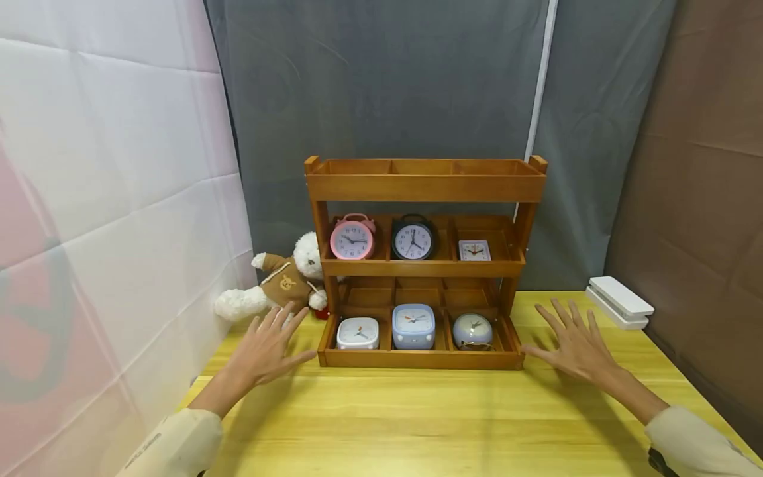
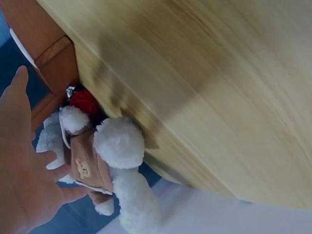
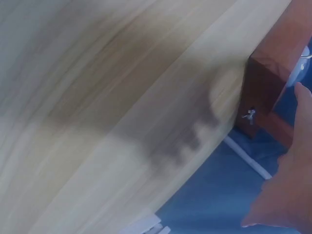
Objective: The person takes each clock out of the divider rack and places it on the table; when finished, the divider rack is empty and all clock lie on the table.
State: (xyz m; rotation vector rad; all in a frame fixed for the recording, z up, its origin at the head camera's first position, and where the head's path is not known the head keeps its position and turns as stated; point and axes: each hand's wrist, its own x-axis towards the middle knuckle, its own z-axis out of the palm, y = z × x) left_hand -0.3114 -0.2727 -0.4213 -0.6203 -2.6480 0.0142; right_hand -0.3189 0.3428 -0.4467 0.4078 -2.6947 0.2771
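A brown wooden three-tier shelf (image 1: pixel 421 360) stands at the table's back, its top tier bare. Its middle tier holds a pink alarm clock (image 1: pixel 352 240), a black alarm clock (image 1: pixel 412 240) and a small white square clock (image 1: pixel 474 250). In the bottom tier sit a white clock (image 1: pixel 357 333), a blue clock (image 1: pixel 414 326) and a rounded grey-blue clock (image 1: pixel 473 331). My left hand (image 1: pixel 268 348) hovers with spread fingers by the shelf's left side, in front of a white plush toy (image 1: pixel 286 281) in a brown hoodie. My right hand (image 1: pixel 575 344), fingers spread, hovers beside the right side. Both hold nothing.
A white two-layered object (image 1: pixel 620 301) lies at the table's back right. Beside the plush, a red item (image 2: pixel 85 102) sits against the shelf. Grey curtain (image 1: pixel 387 79) hangs behind; white cloth (image 1: pixel 119 165) borders the left, brown cloth (image 1: pixel 685 199) the right.
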